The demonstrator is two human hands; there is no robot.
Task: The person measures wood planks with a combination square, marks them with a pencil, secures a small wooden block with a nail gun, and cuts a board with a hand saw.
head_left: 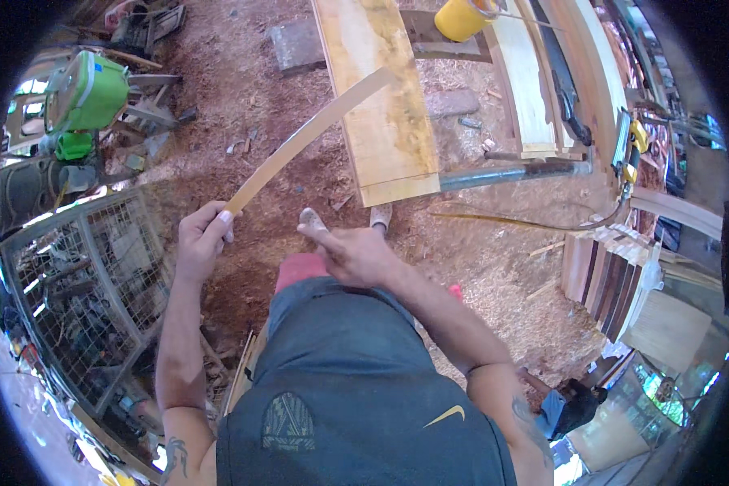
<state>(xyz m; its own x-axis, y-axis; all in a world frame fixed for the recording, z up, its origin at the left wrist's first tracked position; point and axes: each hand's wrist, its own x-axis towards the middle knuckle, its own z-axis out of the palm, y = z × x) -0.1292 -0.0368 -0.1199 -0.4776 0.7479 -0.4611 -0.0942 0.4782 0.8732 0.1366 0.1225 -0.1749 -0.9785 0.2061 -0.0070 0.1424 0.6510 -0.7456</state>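
My left hand (202,239) is closed around the near end of a long, thin tan strip, seemingly wood (308,134). The strip slants up to the right, and its far end overlaps a broad wooden board (385,121) in view; I cannot tell whether they touch. That board has a stained, yellowish face and a line across its near end. Over my lap, my right hand (360,255) has a finger stretched forward and nothing visible in its grasp. Its other fingers are partly hidden.
A yellow bucket (459,20) stands at the far side, near long planks (522,89). A metal pipe (514,176) runs beside the board's end. Stacked boards (603,275) lie right, a wire-mesh frame (89,283) left, below a green container (89,91). Another person (571,409) is at lower right.
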